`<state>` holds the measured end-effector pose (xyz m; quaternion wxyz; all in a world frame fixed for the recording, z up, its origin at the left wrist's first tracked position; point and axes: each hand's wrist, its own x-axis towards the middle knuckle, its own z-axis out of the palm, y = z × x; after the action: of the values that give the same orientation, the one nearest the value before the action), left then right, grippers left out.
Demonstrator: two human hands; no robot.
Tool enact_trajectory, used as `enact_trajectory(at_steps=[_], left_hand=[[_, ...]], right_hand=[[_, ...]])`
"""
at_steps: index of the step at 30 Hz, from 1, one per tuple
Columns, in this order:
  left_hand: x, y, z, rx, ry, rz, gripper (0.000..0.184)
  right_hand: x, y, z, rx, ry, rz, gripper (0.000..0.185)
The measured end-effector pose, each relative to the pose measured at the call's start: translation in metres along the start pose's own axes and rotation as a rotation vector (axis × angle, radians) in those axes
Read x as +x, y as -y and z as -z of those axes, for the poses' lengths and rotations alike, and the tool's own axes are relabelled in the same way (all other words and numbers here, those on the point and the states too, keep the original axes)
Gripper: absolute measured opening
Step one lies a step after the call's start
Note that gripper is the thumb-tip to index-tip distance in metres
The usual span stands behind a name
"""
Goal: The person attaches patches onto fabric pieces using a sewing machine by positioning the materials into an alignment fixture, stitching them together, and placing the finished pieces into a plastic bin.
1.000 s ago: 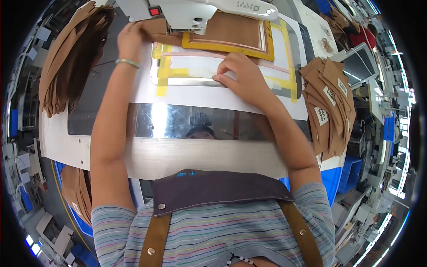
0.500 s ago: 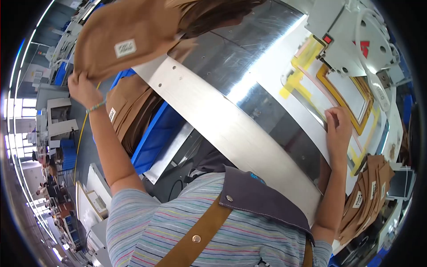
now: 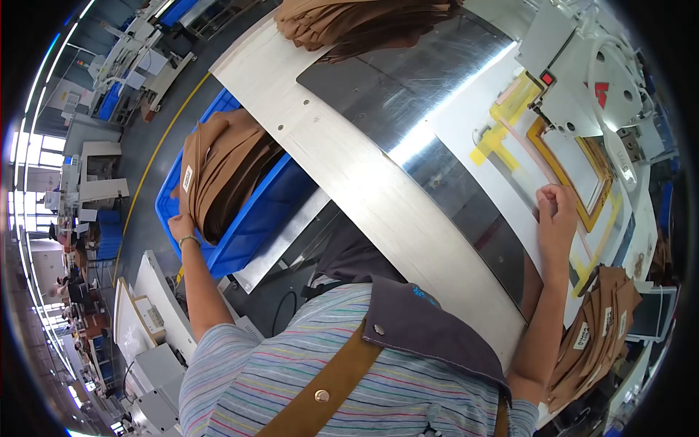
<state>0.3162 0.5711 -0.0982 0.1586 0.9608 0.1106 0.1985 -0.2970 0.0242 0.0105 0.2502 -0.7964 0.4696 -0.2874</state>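
Observation:
My left hand [image 3: 182, 228] is closed at the lower corner of a brown fabric piece [image 3: 198, 156] with a small white label. That piece lies on top of a stack of similar pieces in a blue bin [image 3: 251, 237]. My right hand [image 3: 558, 206] is over the white machine table, beside a yellow-edged frame [image 3: 598, 207] under the machine head. Its fingers are curled together, and whatever they may hold is hidden.
A pile of brown fabric [image 3: 364, 23] lies at the far end of the metal-edged table [image 3: 364, 167]. More labelled brown pieces [image 3: 601, 331] hang at the right, below the sewing machine head [image 3: 590, 87]. A yellow floor line [image 3: 164, 142] runs past the bin.
My left hand has brought the labelled brown fabric piece down from above the table's far end onto the stack in the blue bin. My right hand has barely moved.

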Motion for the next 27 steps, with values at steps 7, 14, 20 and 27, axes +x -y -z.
enact_trajectory(at_steps=[7,14,20,27], left_hand=[[-0.024,-0.132,0.045,-0.181,0.099,-0.814,0.040],[-0.105,-0.180,0.011,0.126,-0.020,-1.268,0.034],[-0.096,-0.182,-0.001,-0.002,-0.163,-1.315,0.031],[-0.129,-0.260,0.032,-0.528,-0.127,-1.262,0.029]], right_hand=[[-0.001,0.005,-0.004,-0.086,-0.021,0.061,0.021],[-0.002,0.006,0.002,-0.129,-0.021,0.095,0.024],[0.001,-0.003,0.000,-0.036,0.050,0.051,0.020],[0.005,-0.012,-0.003,0.123,-0.052,0.148,0.018]])
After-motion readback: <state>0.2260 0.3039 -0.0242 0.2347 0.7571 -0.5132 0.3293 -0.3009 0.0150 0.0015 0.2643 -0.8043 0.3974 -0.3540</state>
